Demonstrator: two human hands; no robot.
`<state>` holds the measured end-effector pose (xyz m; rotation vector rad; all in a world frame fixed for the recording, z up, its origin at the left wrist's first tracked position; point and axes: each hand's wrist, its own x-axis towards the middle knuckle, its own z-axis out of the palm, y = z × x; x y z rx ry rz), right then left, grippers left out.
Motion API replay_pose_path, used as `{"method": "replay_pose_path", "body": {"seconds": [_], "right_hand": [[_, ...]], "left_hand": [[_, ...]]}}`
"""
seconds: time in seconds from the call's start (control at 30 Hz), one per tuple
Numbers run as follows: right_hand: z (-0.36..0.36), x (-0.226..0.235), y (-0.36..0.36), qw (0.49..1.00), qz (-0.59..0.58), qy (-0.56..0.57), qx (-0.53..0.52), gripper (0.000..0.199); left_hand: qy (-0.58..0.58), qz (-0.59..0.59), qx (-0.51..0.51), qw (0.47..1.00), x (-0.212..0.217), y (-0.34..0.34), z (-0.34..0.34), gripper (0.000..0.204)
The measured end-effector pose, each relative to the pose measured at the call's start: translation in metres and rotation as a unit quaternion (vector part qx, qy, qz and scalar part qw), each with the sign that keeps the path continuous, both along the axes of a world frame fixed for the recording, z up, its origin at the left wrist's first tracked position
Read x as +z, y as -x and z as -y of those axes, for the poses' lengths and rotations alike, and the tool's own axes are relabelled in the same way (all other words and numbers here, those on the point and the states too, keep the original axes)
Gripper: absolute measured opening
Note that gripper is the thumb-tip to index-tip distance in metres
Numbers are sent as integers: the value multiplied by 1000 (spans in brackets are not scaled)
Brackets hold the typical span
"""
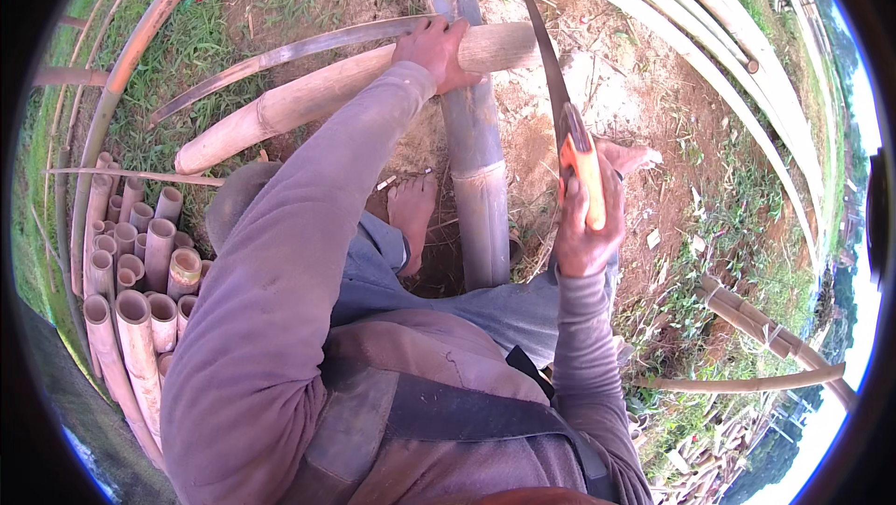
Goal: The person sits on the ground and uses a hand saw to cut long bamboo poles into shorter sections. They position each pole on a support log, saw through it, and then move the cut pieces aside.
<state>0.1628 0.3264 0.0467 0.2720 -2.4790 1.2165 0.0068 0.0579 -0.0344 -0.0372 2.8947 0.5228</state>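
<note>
My left hand (433,53) grips a pale bamboo pole (317,92) from above, its fingers curled over the side. This pole lies across a thicker grey bamboo pole (478,136) that runs away from me between my legs. My right hand (590,236) is closed around the orange handle of a handsaw (582,169). The long, narrow blade points away from me and passes at the right end of the pale pole; whether it touches the bamboo I cannot tell. A split bamboo strip (280,55) lies just beyond the pale pole, its right end near my left fingers.
Several cut bamboo tubes (135,309) stand bundled upright on my left. Long bamboo poles (691,1) lie at the far right, and an orange-brown pole (140,43) at the far left. My bare foot (413,211) rests beside the grey pole. Tied bamboo (761,323) is at right.
</note>
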Motion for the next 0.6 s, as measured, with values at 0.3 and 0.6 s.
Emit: {"method": "replay_pose_path", "body": {"seconds": [0.3,0.6], "right_hand": [[-4,0,17,999,-5,-34,2,44],[28,-9,94,994,81,51,-58,44]], "left_hand": [[-13,-92,-20,995,-18,-6,-4,99],[-2,-61,-20,998,-7,-4,1,97]]}}
